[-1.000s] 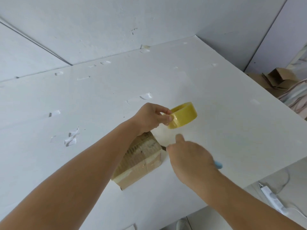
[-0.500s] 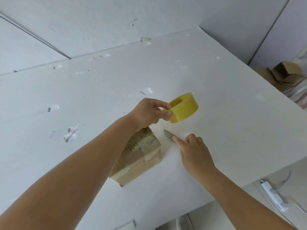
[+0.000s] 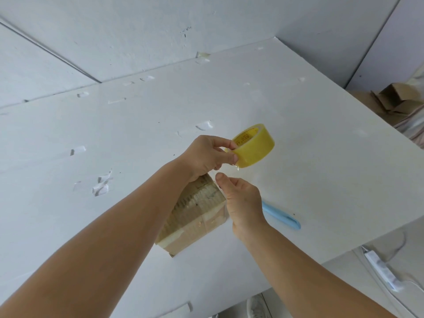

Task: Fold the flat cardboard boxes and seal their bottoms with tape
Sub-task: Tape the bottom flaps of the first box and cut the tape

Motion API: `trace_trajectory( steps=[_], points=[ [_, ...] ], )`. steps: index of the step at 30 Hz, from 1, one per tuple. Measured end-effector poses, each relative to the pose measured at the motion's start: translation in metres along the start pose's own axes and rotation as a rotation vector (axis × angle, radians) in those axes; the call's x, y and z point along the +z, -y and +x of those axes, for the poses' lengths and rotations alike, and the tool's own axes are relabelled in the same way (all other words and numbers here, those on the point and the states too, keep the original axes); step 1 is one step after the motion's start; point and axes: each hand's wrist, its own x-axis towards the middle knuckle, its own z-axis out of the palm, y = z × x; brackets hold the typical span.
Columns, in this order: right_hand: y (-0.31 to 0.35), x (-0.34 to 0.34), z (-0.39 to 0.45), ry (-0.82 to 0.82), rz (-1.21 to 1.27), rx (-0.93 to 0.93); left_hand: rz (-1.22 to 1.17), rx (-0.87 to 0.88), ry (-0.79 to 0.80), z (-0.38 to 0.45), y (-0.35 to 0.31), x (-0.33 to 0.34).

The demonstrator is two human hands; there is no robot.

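Left hand [image 3: 206, 157] gripping tape roll [image 3: 253, 145]; right hand [image 3: 243, 203] pinching its clear strip.

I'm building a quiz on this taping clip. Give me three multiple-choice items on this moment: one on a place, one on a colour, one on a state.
1. Where does the blue-handled knife lie?
A. On the white table, right of the right hand
B. On top of the box
C. In the left hand

2. What colour is the tape roll?
A. Brown
B. Yellow
C. Clear white

3. How is the tape roll held?
A. Flat on the table, untouched
B. Lifted above the table, gripped by the left hand
C. Resting on the cardboard box

Answers:
1 A: its blue handle lies on the tabletop just past the right wrist.
2 B: the roll is plainly yellow.
3 B: the left hand's thumb and fingers pinch its rim in the air.
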Motion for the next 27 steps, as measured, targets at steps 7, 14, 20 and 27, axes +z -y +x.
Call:
trace_trajectory(
  steps=[7, 14, 20, 27],
  points=[
    [-0.008, 0.01, 0.001, -0.066, 0.07, 0.006, -0.044, 0.043, -0.033, -0.002, 0.002, 0.002],
    [-0.01, 0.014, 0.0, -0.094, 0.047, 0.013, -0.316, 0.081, -0.239, 0.001, 0.0, 0.0],
    [-0.007, 0.014, -0.001, -0.071, 0.049, 0.011, -0.385, 0.157, -0.386, -0.015, -0.001, -0.016],
    [-0.005, 0.012, 0.0, 0.025, -0.026, 0.132, -0.394, 0.19, -0.479, -0.054, 0.02, -0.025]
  ],
)
